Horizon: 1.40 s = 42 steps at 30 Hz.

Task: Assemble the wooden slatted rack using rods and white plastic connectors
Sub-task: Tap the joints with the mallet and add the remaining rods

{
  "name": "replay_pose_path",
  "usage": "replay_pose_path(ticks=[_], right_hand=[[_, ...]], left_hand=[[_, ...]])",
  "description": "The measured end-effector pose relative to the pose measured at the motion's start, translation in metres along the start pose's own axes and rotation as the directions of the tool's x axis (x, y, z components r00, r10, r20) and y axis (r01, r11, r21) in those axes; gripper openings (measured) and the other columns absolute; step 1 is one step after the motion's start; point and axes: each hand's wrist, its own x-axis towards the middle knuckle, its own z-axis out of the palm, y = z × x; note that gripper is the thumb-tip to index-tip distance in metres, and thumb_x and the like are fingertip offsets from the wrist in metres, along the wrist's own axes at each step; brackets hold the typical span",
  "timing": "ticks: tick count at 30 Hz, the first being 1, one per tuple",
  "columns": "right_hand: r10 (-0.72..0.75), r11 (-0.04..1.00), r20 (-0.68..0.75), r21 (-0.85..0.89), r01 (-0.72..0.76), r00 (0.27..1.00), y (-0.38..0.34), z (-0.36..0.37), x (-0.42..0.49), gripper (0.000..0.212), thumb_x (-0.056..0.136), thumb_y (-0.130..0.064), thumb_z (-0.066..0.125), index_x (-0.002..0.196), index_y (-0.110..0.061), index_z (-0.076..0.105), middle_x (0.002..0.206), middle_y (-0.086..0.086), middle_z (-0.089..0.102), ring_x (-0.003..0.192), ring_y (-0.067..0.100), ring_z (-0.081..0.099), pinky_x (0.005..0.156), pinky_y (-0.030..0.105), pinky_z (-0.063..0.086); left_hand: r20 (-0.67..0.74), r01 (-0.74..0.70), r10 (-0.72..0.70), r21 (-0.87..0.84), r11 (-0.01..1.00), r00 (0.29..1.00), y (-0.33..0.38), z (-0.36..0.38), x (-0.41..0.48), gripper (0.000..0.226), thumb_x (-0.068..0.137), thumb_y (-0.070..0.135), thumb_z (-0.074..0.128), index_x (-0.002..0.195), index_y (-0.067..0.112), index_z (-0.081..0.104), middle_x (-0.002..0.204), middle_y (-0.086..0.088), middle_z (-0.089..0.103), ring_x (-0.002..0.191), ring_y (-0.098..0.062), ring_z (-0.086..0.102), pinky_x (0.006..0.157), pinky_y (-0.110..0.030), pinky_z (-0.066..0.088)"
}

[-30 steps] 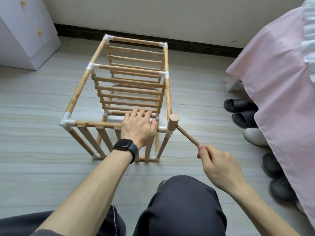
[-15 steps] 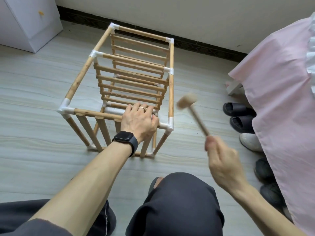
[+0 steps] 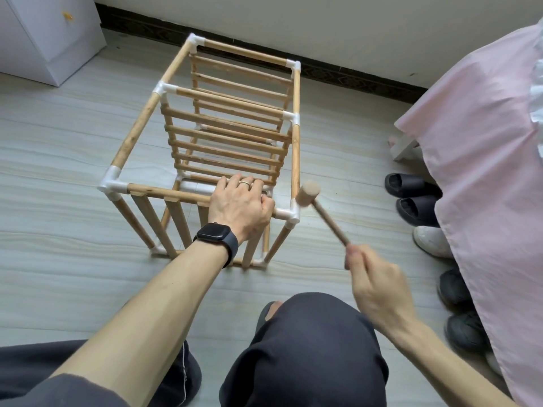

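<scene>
The wooden slatted rack (image 3: 141,118) stands upright on the floor, its rods joined by white plastic connectors. My left hand (image 3: 239,205) grips the near top rod, fingers curled over it, close to the near right corner connector (image 3: 289,214). My right hand (image 3: 373,277) holds the handle of a small wooden mallet (image 3: 308,193). The mallet head sits right beside that corner connector, at about its height, touching or nearly touching it.
A pink bedcover (image 3: 484,148) hangs on the right, with several slippers and shoes (image 3: 411,189) lined along its edge. A white cabinet (image 3: 50,33) stands at the back left. My knees (image 3: 302,348) are at the bottom of the view.
The mallet was at the corner connector, swung up and away to the right, and now has come back down beside the connector. My left hand kept its grip on the rod.
</scene>
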Motion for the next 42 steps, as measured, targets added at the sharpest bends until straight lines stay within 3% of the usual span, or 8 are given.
replay_pose_path(ticks=[2, 7, 11, 15, 25, 29, 36, 42], right_hand=[[-0.038, 0.985, -0.234, 0.154, 0.076, 0.971, -0.006, -0.002, -0.002, 0.041, 0.106, -0.053, 0.021, 0.081, -0.029, 0.042, 0.064, -0.004, 0.055, 0.051, 0.015, 0.052, 0.046, 0.018, 0.032], [0.159, 0.976, 0.226, -0.181, -0.119, 0.961, -0.002, 0.003, -0.002, 0.06, 0.095, -0.067, 0.003, 0.081, -0.027, 0.046, 0.057, -0.002, 0.054, 0.061, 0.023, 0.054, 0.057, 0.041, 0.036], [0.168, 0.932, 0.01, 0.324, -0.162, 0.986, -0.009, -0.018, 0.014, 0.011, 0.096, -0.048, 0.044, 0.096, -0.039, 0.052, 0.064, 0.001, 0.057, 0.046, 0.009, 0.043, 0.05, 0.033, 0.035], [0.23, 0.607, 0.036, 0.776, -0.172, 0.973, -0.025, -0.027, 0.04, 0.014, 0.097, -0.02, 0.061, 0.09, -0.031, 0.066, 0.076, 0.001, 0.065, 0.048, 0.01, 0.043, 0.045, 0.021, 0.037], [0.301, 0.673, -0.397, 0.732, 0.102, 0.867, -0.073, -0.027, 0.109, 0.032, 0.105, -0.044, 0.042, 0.077, -0.03, 0.053, 0.083, -0.008, 0.057, 0.079, 0.002, 0.058, 0.082, 0.021, 0.045], [0.305, 0.315, -0.286, 0.93, 0.187, 0.908, -0.092, -0.021, 0.126, 0.035, 0.105, -0.033, 0.044, 0.071, -0.024, 0.043, 0.058, -0.012, 0.037, 0.048, 0.009, 0.035, 0.051, 0.024, 0.04], [0.344, 0.384, -0.319, 0.906, 0.177, 0.883, -0.121, 0.01, 0.125, 0.037, 0.101, -0.025, 0.045, 0.065, -0.019, 0.039, 0.05, -0.012, 0.034, 0.043, 0.012, 0.03, 0.043, 0.027, 0.028], [0.25, 0.33, -0.518, 0.84, 0.432, 0.818, -0.132, -0.014, 0.135, 0.038, 0.097, -0.026, 0.047, 0.061, -0.019, 0.036, 0.048, -0.009, 0.03, 0.034, 0.015, 0.026, 0.041, 0.023, 0.027]], left_hand=[[0.005, 0.002, -0.002, -0.004, 1.0, 1.0, -0.001, -0.001, 0.001, 0.055, 0.087, 0.04, 0.018, 0.114, 0.018, 0.061, 0.122, -0.004, 0.066, 0.118, -0.023, 0.052, 0.097, -0.042, 0.038], [0.015, -0.001, 0.001, 0.004, 1.0, 1.0, -0.001, -0.001, -0.001, 0.051, 0.089, 0.039, 0.02, 0.112, 0.016, 0.06, 0.124, -0.006, 0.066, 0.125, -0.026, 0.05, 0.102, -0.045, 0.038], [0.001, 0.005, -0.005, -0.009, 1.0, 1.0, 0.0, -0.003, 0.0, 0.048, 0.088, 0.039, 0.02, 0.103, 0.017, 0.059, 0.115, -0.006, 0.068, 0.115, -0.025, 0.053, 0.097, -0.043, 0.039], [-0.013, -0.002, 0.002, -0.004, 1.0, 1.0, -0.001, -0.001, -0.002, 0.047, 0.087, 0.04, 0.019, 0.103, 0.017, 0.058, 0.11, -0.004, 0.067, 0.106, -0.023, 0.053, 0.093, -0.042, 0.04], [-0.047, -0.01, 0.009, -0.013, 1.0, 0.999, -0.001, -0.002, -0.002, 0.052, 0.084, 0.041, 0.013, 0.098, 0.017, 0.057, 0.105, -0.004, 0.067, 0.101, -0.022, 0.052, 0.09, -0.041, 0.04], [-0.049, -0.006, 0.005, -0.009, 1.0, 0.999, -0.001, -0.001, -0.001, 0.048, 0.087, 0.04, 0.018, 0.101, 0.017, 0.058, 0.105, -0.003, 0.067, 0.101, -0.022, 0.053, 0.088, -0.041, 0.041], [-0.055, -0.013, 0.013, -0.016, 1.0, 0.998, -0.003, 0.002, -0.001, 0.046, 0.091, 0.039, 0.024, 0.112, 0.018, 0.059, 0.111, -0.001, 0.067, 0.105, -0.021, 0.053, 0.091, -0.04, 0.04], [-0.085, -0.007, 0.004, -0.039, 0.999, 0.996, -0.004, 0.004, -0.002, 0.054, 0.087, 0.039, 0.02, 0.114, 0.018, 0.061, 0.112, -0.001, 0.068, 0.107, -0.022, 0.055, 0.091, -0.039, 0.041]])
